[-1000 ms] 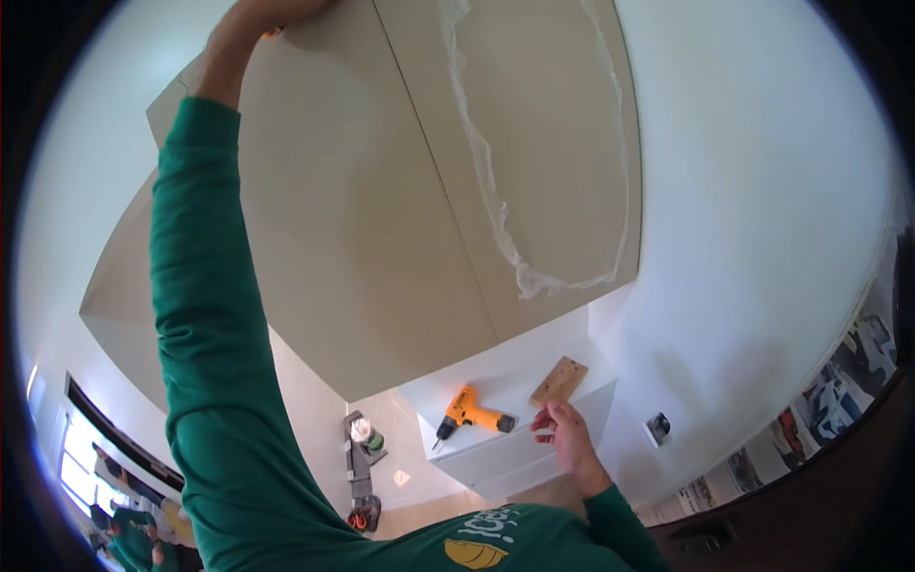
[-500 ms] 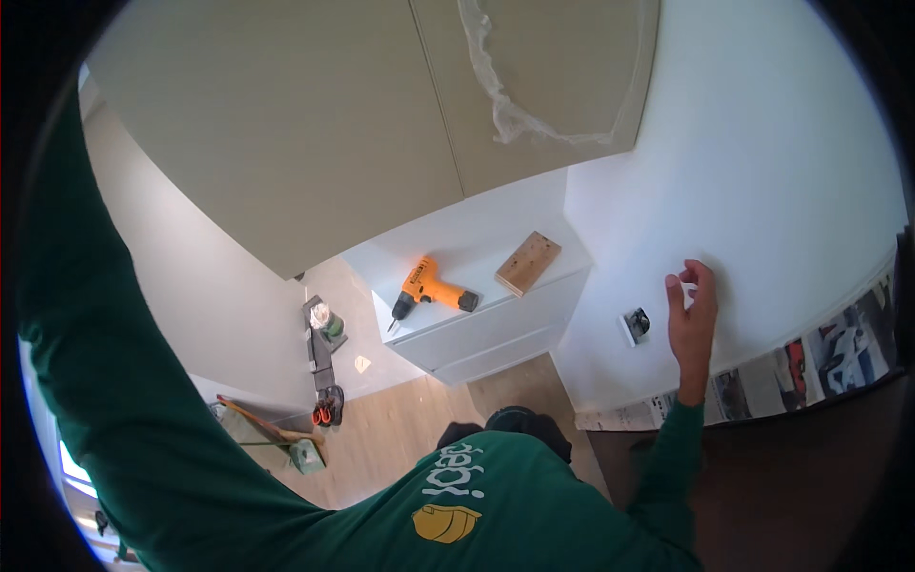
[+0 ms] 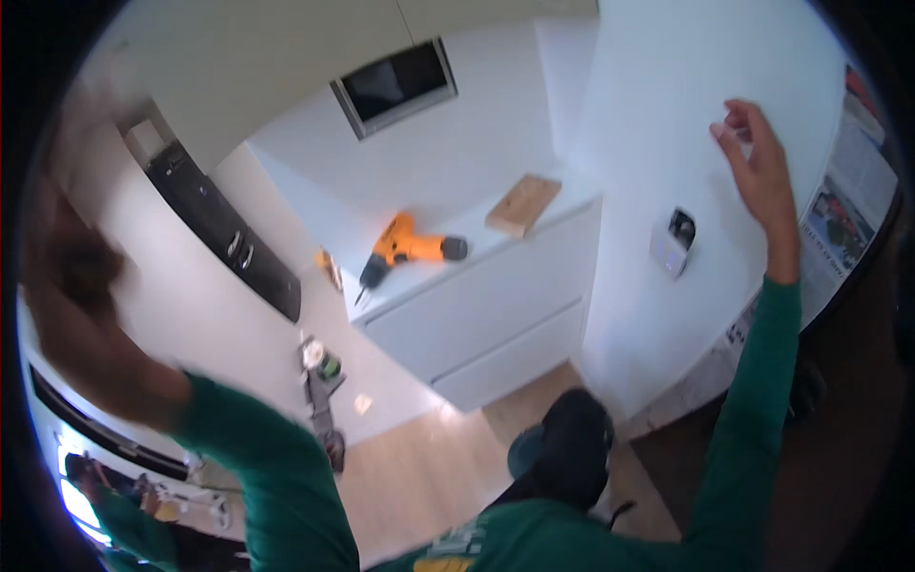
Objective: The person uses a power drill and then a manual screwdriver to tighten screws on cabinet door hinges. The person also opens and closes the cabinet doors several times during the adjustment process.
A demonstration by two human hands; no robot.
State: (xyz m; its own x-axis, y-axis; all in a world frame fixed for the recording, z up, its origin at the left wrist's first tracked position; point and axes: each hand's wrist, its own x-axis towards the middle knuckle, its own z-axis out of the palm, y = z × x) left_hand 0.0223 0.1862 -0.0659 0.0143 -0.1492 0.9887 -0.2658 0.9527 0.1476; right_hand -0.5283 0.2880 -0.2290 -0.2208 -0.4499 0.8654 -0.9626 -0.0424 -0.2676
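Observation:
My right hand (image 3: pixel 762 176) is raised beside the white wall panel (image 3: pixel 658 114), its fingers loosely bent and apart from the thumb, with nothing visible in them. Nearest to it is a small white wall fitting (image 3: pixel 672 246) with a black part on it. My left hand (image 3: pixel 91 305) is lifted at the far left and smeared by motion; a dark patch shows at it, but I cannot tell whether it holds anything. An orange and black cordless drill (image 3: pixel 410 246) lies on the white drawer unit (image 3: pixel 477 334), with a wooden block (image 3: pixel 524 203) to its right.
Above the drawer unit is a dark screen-like panel (image 3: pixel 396 86) in a silver frame, below beige cabinet fronts (image 3: pixel 286 57). A tall black panel (image 3: pixel 224 229) stands left. Items including a jar (image 3: pixel 329 365) sit on the floor. Another person (image 3: pixel 124 505) is at lower left.
My head view has shifted, bringing the framed dark panel into sight. My left hand has come into view from above, and my right hand now appears higher and farther right, away from the wall fitting.

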